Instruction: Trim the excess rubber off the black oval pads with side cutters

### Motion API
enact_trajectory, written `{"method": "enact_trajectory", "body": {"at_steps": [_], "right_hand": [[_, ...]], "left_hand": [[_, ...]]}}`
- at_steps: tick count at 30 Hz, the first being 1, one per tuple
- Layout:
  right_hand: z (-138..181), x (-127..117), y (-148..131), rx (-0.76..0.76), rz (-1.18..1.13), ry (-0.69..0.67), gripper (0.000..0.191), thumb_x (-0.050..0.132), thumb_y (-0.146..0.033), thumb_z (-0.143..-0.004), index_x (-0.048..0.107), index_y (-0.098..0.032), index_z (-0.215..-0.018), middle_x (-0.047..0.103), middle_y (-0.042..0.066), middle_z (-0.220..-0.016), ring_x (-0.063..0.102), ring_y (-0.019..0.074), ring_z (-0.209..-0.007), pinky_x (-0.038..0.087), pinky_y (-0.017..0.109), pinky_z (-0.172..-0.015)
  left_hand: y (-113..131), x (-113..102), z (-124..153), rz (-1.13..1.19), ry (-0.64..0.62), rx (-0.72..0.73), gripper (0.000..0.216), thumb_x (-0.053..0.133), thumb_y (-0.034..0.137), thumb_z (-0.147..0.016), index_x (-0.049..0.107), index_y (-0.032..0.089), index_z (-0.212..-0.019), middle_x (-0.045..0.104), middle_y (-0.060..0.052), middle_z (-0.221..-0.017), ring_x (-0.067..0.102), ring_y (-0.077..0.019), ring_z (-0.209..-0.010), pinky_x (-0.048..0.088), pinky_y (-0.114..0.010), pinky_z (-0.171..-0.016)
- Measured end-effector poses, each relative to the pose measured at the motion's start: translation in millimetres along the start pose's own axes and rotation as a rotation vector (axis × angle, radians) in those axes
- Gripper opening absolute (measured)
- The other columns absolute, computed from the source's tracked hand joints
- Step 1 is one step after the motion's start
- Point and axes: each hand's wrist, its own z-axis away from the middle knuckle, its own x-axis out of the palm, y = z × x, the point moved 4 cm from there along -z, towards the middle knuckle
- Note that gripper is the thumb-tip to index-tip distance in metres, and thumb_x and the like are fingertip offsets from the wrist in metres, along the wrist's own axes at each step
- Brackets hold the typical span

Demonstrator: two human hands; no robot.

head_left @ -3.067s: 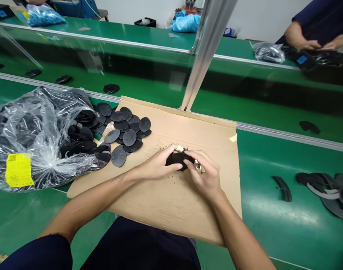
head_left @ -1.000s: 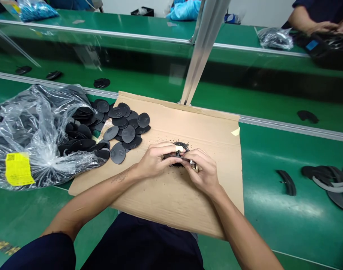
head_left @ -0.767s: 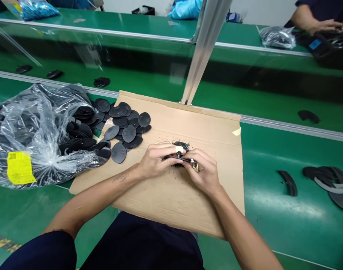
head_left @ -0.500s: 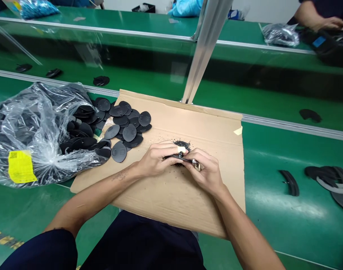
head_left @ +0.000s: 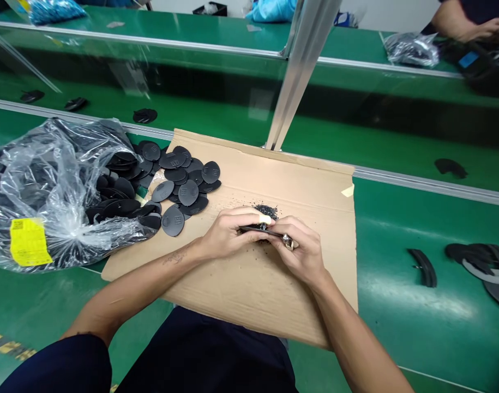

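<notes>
My left hand (head_left: 227, 234) pinches a flat black rubber piece (head_left: 253, 229) edge-on over a brown cardboard sheet (head_left: 249, 284). My right hand (head_left: 300, 251) is closed round a small metal tool (head_left: 288, 242) whose tip meets the piece's edge. A little heap of black shavings (head_left: 266, 210) lies on the cardboard just beyond my fingers. A spread of black oval rubber pieces (head_left: 184, 183) lies at the cardboard's upper left, spilling from a clear plastic bag (head_left: 48, 191) with a yellow label.
A slanted metal post (head_left: 298, 71) rises behind the cardboard. Black curved strips (head_left: 423, 266) and more pieces (head_left: 482, 262) lie on the green table (head_left: 416, 316) at right. Loose black pieces (head_left: 145, 115) ride the green conveyor. Another person's hands (head_left: 478, 27) work at far top right.
About three seconds ago the black piece lay flatter between my hands; now it is held edge-on against the tool, with shavings showing beyond it. Over the last second my hands hardly moved.
</notes>
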Motion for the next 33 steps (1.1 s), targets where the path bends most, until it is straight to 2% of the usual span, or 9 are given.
{"method": "enact_trajectory", "body": {"at_steps": [11, 14, 16, 18, 21, 24, 27, 30, 33], "right_hand": [[0, -3, -2, -0.021, 0.042, 0.015, 0.014, 0.065, -0.017, -0.091, 0.068, -0.025, -0.102, 0.069, 0.006, -0.093, 0.065, 0.0204, -0.081, 0.052, 0.037, -0.070], [-1, -6, 1, 0.113, 0.019, 0.050, 0.012, 0.071, -0.025, -0.089, 0.067, -0.025, -0.101, 0.065, 0.004, -0.089, 0.061, 0.0205, -0.081, 0.052, 0.037, -0.072], [0, -10, 7, 0.253, -0.022, 0.111, 0.020, 0.075, -0.033, -0.087, 0.064, -0.025, -0.101, 0.060, 0.002, -0.088, 0.057, 0.0196, -0.081, 0.050, 0.035, -0.073], [2, -14, 16, 0.371, -0.129, 0.183, 0.031, 0.078, -0.038, -0.084, 0.059, -0.025, -0.105, 0.054, 0.001, -0.089, 0.053, 0.0172, -0.079, 0.048, 0.032, -0.070], [6, -19, 33, 0.473, -0.345, 0.264, 0.040, 0.080, -0.038, -0.081, 0.053, -0.028, -0.109, 0.049, 0.000, -0.093, 0.049, 0.0145, -0.074, 0.047, 0.028, -0.064], [8, -26, 52, 0.526, -0.528, 0.347, 0.032, 0.073, -0.035, -0.082, 0.054, -0.028, -0.107, 0.052, 0.001, -0.095, 0.052, 0.0152, -0.075, 0.050, 0.030, -0.067], [7, -33, 65, 0.562, -0.748, 0.418, 0.020, 0.061, -0.037, -0.086, 0.058, -0.028, -0.103, 0.056, 0.002, -0.093, 0.059, 0.0186, -0.082, 0.056, 0.037, -0.076], [4, -31, 64, 0.593, -0.837, 0.392, 0.020, 0.057, -0.035, -0.088, 0.058, -0.030, -0.108, 0.061, 0.002, -0.094, 0.062, 0.0202, -0.084, 0.058, 0.041, -0.077], [0, -22, 48, 0.581, -0.703, 0.259, 0.024, 0.060, -0.031, -0.090, 0.058, -0.030, -0.114, 0.064, 0.001, -0.094, 0.060, 0.0176, -0.075, 0.056, 0.035, -0.070]], "left_hand": [[6, 0, 3, -0.138, 0.023, 0.171, 0.021, 0.068, 0.021, -0.097, 0.072, 0.020, -0.118, 0.076, -0.007, -0.096, 0.071, -0.0164, -0.088, 0.056, -0.030, -0.079], [7, -3, 1, -0.169, 0.039, 0.162, 0.024, 0.068, 0.024, -0.097, 0.071, 0.021, -0.121, 0.076, -0.007, -0.096, 0.071, -0.0166, -0.088, 0.056, -0.030, -0.079], [8, -6, -1, -0.179, 0.059, 0.145, 0.025, 0.068, 0.025, -0.097, 0.072, 0.020, -0.121, 0.077, -0.007, -0.096, 0.071, -0.0165, -0.088, 0.056, -0.029, -0.079], [10, -10, -3, -0.190, 0.091, 0.133, 0.024, 0.070, 0.025, -0.096, 0.073, 0.020, -0.119, 0.077, -0.006, -0.094, 0.071, -0.0158, -0.084, 0.055, -0.029, -0.076], [12, -12, -4, -0.209, 0.124, 0.137, 0.021, 0.074, 0.025, -0.093, 0.075, 0.019, -0.114, 0.075, -0.004, -0.085, 0.067, -0.0130, -0.075, 0.052, -0.027, -0.070], [10, -10, -3, -0.214, 0.116, 0.129, 0.020, 0.074, 0.027, -0.094, 0.075, 0.019, -0.112, 0.070, -0.002, -0.078, 0.061, -0.0111, -0.069, 0.049, -0.025, -0.065], [8, -7, -2, -0.235, 0.097, 0.102, 0.023, 0.072, 0.030, -0.096, 0.074, 0.018, -0.115, 0.069, -0.002, -0.080, 0.060, -0.0118, -0.072, 0.049, -0.025, -0.066], [8, -4, -1, -0.242, 0.074, 0.104, 0.024, 0.067, 0.032, -0.099, 0.073, 0.017, -0.117, 0.069, -0.003, -0.083, 0.062, -0.0134, -0.078, 0.051, -0.027, -0.070], [9, -3, -1, -0.237, 0.069, 0.105, 0.026, 0.062, 0.032, -0.102, 0.072, 0.015, -0.119, 0.068, -0.005, -0.086, 0.062, -0.0142, -0.081, 0.051, -0.027, -0.072]]}}
